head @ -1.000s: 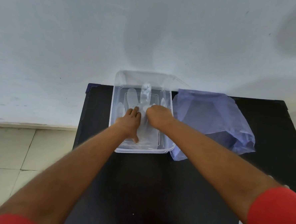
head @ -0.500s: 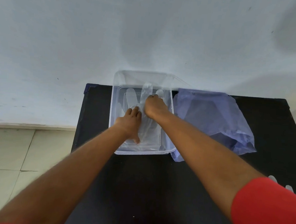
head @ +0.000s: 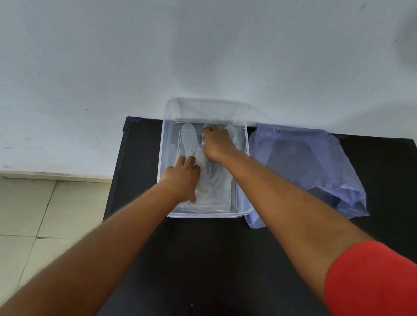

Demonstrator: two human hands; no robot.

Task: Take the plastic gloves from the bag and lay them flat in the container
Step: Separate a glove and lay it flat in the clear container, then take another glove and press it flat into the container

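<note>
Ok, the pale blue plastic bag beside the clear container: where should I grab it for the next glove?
Grip the pale blue plastic bag at its crumpled, raised edge on the near right, coming from above with the right hand. The rest lies flat on the black table, offering less to pinch. Where its opening is, I cannot tell.

The container [head: 242, 184] opens upward; the wall [head: 209, 48] blocks behind, the bag [head: 307, 168] crowds its right

Soft, even, bluish daylight; faint shadows mottle the wall [head: 209, 48]. Wide-angle bending curves the edges, and the near forearms blur slightly.
</note>
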